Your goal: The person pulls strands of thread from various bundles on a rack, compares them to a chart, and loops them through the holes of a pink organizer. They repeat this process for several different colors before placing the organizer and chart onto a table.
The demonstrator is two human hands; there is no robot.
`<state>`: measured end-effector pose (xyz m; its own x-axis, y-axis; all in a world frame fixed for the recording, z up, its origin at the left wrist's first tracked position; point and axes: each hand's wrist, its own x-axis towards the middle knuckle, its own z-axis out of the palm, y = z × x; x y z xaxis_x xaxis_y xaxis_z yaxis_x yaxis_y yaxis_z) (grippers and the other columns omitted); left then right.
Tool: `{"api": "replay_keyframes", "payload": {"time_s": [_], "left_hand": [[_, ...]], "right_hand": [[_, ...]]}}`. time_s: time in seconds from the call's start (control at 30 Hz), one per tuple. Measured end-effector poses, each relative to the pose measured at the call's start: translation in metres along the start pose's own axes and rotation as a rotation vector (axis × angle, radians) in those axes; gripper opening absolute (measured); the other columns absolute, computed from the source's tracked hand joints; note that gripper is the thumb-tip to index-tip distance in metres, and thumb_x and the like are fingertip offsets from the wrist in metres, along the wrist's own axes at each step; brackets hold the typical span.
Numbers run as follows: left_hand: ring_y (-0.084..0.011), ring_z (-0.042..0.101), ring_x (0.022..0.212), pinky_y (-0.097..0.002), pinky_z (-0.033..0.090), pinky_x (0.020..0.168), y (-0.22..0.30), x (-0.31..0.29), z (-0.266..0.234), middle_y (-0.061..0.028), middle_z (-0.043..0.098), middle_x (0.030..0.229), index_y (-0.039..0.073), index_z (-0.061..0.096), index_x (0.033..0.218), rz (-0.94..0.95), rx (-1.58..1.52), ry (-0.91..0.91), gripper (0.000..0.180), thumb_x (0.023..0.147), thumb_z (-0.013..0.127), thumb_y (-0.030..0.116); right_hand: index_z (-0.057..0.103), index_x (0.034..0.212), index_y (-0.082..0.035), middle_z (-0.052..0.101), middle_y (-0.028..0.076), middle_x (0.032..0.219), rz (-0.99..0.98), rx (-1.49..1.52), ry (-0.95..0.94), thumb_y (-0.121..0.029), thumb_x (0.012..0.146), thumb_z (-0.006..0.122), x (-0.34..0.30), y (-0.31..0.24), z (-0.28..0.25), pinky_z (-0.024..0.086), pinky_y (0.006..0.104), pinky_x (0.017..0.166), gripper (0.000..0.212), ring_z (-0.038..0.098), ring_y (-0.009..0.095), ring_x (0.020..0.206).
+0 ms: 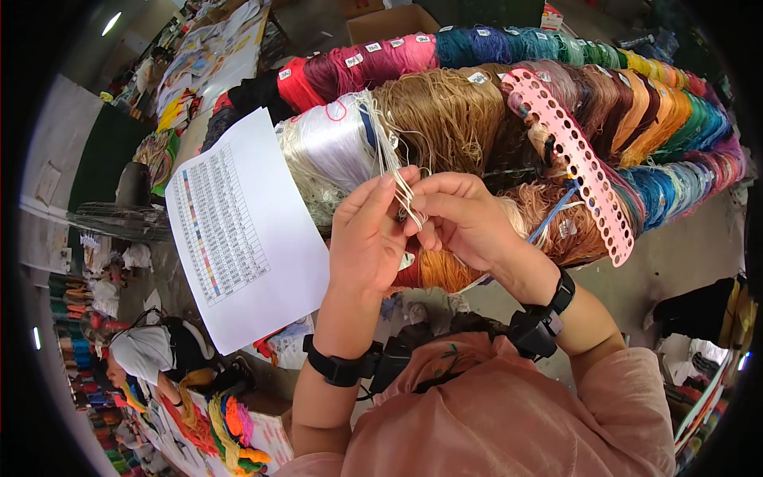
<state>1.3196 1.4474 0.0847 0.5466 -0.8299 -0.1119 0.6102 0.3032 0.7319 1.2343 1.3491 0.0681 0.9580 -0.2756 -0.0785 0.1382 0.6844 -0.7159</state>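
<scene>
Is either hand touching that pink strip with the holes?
No, the left hand and right hand both pinch white threads, while the pink strip lies apart, farther right.

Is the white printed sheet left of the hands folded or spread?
Spread: the white sheet faces the camera, its printed grid exposed, with no fold visible.

A thread workshop
Tagged thread skeins (441, 107) in colour-sorted rows; a printed colour chart (222, 230); a co-worker (145, 351) beside bright yarn hanks (232, 425)
</scene>
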Motion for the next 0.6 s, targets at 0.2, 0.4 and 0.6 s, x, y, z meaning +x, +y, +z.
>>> {"api": "replay_keyframes", "payload": {"time_s": [0.2,0.4,0.6], "left_hand": [[-0.0136,0.046,0.054,-0.0261,0.043,0.047,0.0015,0.0016,-0.0005,-0.0088,0.053,0.071,-0.008,0.051,0.094,0.01,-0.011,-0.027,0.026,0.085,0.04,0.015],[-0.0142,0.046,0.055,-0.0262,0.043,0.048,0.0014,0.0027,0.0001,-0.0097,0.053,0.073,-0.008,0.05,0.094,0.006,-0.026,-0.025,0.029,0.085,0.039,0.017],[-0.0159,0.049,0.06,-0.0268,0.044,0.053,0.0023,0.0033,-0.0042,-0.0134,0.055,0.079,-0.008,0.05,0.094,-0.032,-0.035,-0.06,0.03,0.085,0.04,0.019]], "right_hand": [[0.054,0.077,-0.002,0.058,0.007,0.062,-0.017,0.02,-0.001,-0.008,0.077,0.05,0.0008,0.0004,-0.0006,0.039,0.0162,0.039,0.007,0.053,0.009,0.046],[0.054,0.079,-0.001,0.057,0.007,0.063,-0.044,0.05,-0.028,-0.008,0.078,0.05,0.0025,0.004,-0.0032,0.039,0.0162,0.04,0.009,0.052,0.009,0.046],[0.055,0.085,0.002,0.056,0.006,0.061,-0.073,0.017,-0.034,-0.007,0.077,0.051,0.0016,0.0046,-0.0016,0.038,0.0162,0.04,0.013,0.049,0.008,0.044]]}}
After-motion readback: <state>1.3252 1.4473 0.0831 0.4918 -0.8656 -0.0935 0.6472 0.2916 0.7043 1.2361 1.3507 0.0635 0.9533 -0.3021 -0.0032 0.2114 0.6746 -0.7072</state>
